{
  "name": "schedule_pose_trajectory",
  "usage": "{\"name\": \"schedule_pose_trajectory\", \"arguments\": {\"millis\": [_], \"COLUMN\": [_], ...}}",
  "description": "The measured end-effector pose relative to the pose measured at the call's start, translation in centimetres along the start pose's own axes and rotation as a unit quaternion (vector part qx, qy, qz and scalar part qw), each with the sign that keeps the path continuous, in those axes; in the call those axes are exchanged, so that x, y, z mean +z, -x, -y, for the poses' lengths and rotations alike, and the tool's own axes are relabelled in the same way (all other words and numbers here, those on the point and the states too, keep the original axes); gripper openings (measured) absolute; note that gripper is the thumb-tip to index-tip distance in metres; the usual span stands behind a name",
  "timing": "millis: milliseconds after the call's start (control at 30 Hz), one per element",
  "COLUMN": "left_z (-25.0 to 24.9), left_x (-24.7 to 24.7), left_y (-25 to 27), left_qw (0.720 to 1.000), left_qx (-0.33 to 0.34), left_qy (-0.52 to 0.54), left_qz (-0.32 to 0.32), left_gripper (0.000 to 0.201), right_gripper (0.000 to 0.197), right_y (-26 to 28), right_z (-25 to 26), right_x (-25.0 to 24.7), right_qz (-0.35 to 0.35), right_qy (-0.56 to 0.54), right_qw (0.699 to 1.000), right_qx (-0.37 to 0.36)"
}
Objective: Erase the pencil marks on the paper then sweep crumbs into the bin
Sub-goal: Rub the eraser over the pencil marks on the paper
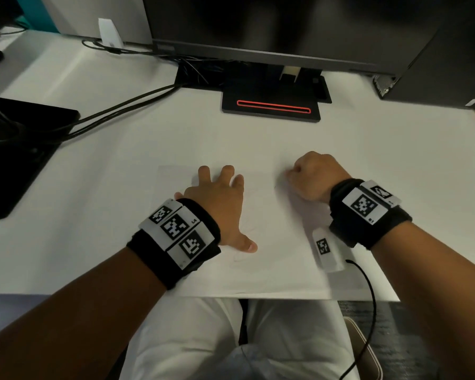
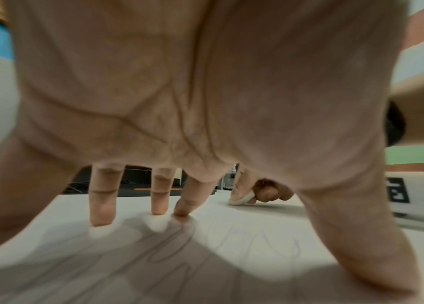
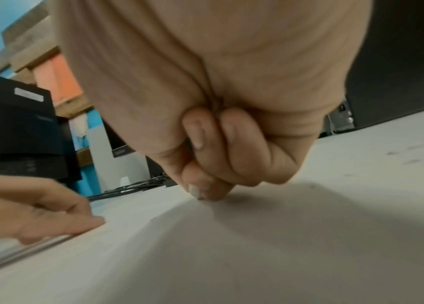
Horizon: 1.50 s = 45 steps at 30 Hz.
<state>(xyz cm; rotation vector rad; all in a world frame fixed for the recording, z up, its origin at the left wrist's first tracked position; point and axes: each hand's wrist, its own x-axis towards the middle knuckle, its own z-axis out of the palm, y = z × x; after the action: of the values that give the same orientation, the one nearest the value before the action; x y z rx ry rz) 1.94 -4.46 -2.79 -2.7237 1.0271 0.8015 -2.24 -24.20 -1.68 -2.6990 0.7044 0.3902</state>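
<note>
A white sheet of paper (image 1: 272,259) lies on the white desk (image 1: 121,165) near its front edge. Faint pencil marks (image 2: 154,257) run across it under and beside my left hand. My left hand (image 1: 220,204) lies flat on the sheet, fingers spread, fingertips (image 2: 102,218) pressing down. My right hand (image 1: 310,176) is curled at the sheet's far right part and pinches a small white eraser (image 2: 241,199) against the paper. In the right wrist view the curled fingers (image 3: 218,144) hide most of the eraser. No bin is in view.
A black monitor stand (image 1: 272,108) with a red-lined slot sits behind the paper, under a dark monitor (image 1: 285,28). Black cables (image 1: 126,105) run left to a black device (image 1: 17,149). A computer tower (image 1: 436,78) stands back right. A white tagged block (image 1: 327,250) with a cable lies by my right wrist.
</note>
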Motion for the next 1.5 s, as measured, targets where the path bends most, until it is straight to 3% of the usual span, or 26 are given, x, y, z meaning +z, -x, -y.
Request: {"name": "schedule_pose_trajectory", "arguments": {"millis": [200,367,433,533,567,633,667,767,800,867,933,1000,1033,1100,1200,1233,1300,1367,1400,1433,1500], "left_z": [0.0,0.1,0.1,0.1,0.1,0.1,0.2,0.4,0.4,0.6,0.5,0.6,0.6,0.6,0.7,0.7,0.7,0.8,0.9,1.0,1.3], "left_x": [0.0,-0.1,-0.1,-0.1,-0.1,-0.2,-0.1,0.1,0.2,0.3,0.4,0.5,0.5,0.5,0.7,0.6,0.6,0.5,0.3,0.1,-0.5], "left_y": [0.0,0.1,0.1,0.1,0.2,0.3,0.4,0.6,0.7,0.9,1.0,1.1,1.1,1.2,1.1,1.2,1.3,1.5,1.6,1.7,1.6], "left_qw": [1.000,1.000,1.000,1.000,1.000,1.000,1.000,1.000,1.000,1.000,1.000,1.000,1.000,1.000,1.000,1.000,0.999,0.999,0.999,0.999,0.998], "left_qx": [-0.001,-0.001,0.003,0.004,0.004,0.004,0.006,0.007,0.005,0.003,0.005,0.010,0.011,0.011,0.016,0.018,0.021,0.027,0.030,0.033,0.039], "left_qy": [-0.003,-0.004,-0.003,-0.005,-0.006,-0.005,-0.004,-0.009,-0.010,-0.010,-0.007,-0.008,-0.008,-0.009,-0.009,-0.011,-0.023,-0.032,-0.034,-0.035,-0.045], "left_qz": [0.003,0.007,0.006,0.007,0.008,0.005,-0.001,-0.005,-0.004,-0.004,-0.003,-0.006,-0.008,-0.009,-0.019,-0.020,-0.009,0.003,0.007,0.011,0.003], "left_gripper": [0.128,0.132,0.131,0.130,0.129,0.125,0.124,0.131,0.133,0.135,0.134,0.132,0.132,0.131,0.130,0.131,0.135,0.138,0.138,0.136,0.124], "right_gripper": [0.041,0.035,0.034,0.037,0.035,0.030,0.030,0.040,0.043,0.038,0.035,0.034,0.034,0.037,0.046,0.042,0.042,0.044,0.038,0.030,0.022], "right_y": [2.1,-0.2,-0.4,1.1,1.8,3.0,3.4,2.5,1.8,0.2,-0.4,0.5,1.5,3.8,6.7,6.8,5.5,3.3,2.4,2.0,2.2], "right_z": [3.5,0.5,-0.2,0.7,1.6,3.3,3.9,3.0,1.9,-1.0,-4.1,-5.9,-6.0,-4.2,-0.9,-0.5,-1.8,-4.3,-5.2,-5.7,-5.5], "right_x": [2.5,0.4,0.0,0.8,1.3,2.3,2.8,3.7,3.7,2.9,1.5,0.5,0.3,1.2,4.4,5.0,4.9,3.3,2.3,1.4,0.8], "right_qz": [0.061,0.012,-0.003,0.019,0.053,0.154,0.196,0.236,0.204,0.064,-0.071,-0.121,-0.106,-0.011,0.195,0.225,0.190,0.067,0.006,-0.049,-0.092], "right_qy": [-0.040,-0.009,-0.017,-0.210,-0.332,-0.554,-0.619,-0.729,-0.769,-0.831,-0.851,-0.860,-0.864,-0.861,-0.790,-0.768,-0.783,-0.834,-0.837,-0.820,-0.741], "right_qw": [0.993,0.999,0.999,0.977,0.942,0.817,0.757,0.632,0.594,0.540,0.504,0.482,0.481,0.502,0.577,0.594,0.583,0.534,0.531,0.556,0.658], "right_qx": [-0.093,0.030,0.046,-0.001,0.000,0.045,0.072,0.116,0.117,0.120,0.129,0.117,0.105,0.084,0.073,0.080,0.103,0.125,0.129,0.127,0.099]}}
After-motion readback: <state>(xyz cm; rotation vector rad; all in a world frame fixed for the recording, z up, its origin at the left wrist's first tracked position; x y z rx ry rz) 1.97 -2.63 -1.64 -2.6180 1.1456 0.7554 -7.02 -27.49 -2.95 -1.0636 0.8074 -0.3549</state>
